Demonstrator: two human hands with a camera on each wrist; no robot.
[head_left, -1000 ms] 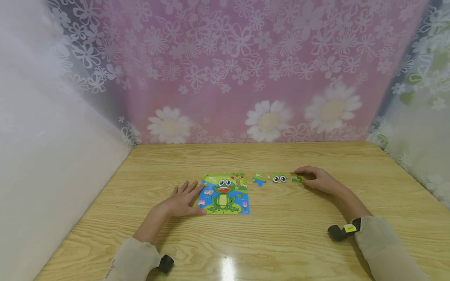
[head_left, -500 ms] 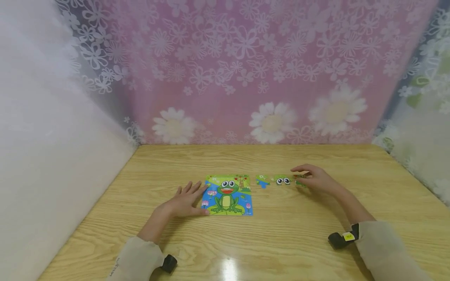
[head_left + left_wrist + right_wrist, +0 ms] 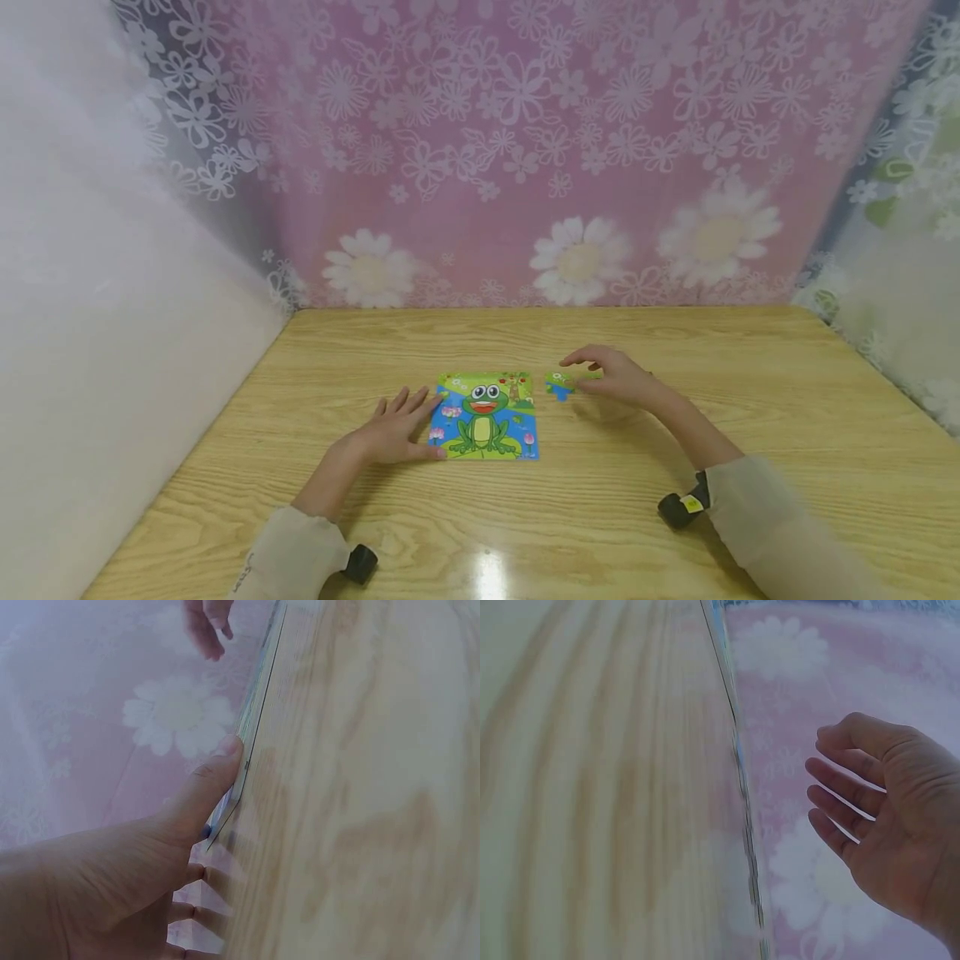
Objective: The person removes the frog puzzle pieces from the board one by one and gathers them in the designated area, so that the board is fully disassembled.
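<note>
A square frog puzzle (image 3: 486, 415) lies flat on the wooden table (image 3: 525, 517). My left hand (image 3: 408, 417) rests flat beside it with fingers spread. Its thumb (image 3: 219, 774) touches the puzzle's left edge (image 3: 259, 712). My right hand (image 3: 592, 371) hovers just right of the puzzle with relaxed fingers, and in the right wrist view the right hand (image 3: 870, 810) holds nothing. A small green and blue loose piece (image 3: 558, 385) lies by its fingertips. The other loose pieces are hidden under that hand.
A pink flowered curtain (image 3: 525, 167) hangs behind the table's far edge. A white wall (image 3: 90, 333) stands to the left and lace curtain (image 3: 900, 250) to the right. Bare wood surrounds the puzzle on all sides.
My right hand has moved left from the rightmost loose piece and now covers the eye piece, near the green and blue one. The left hand and the puzzle have stayed put.
</note>
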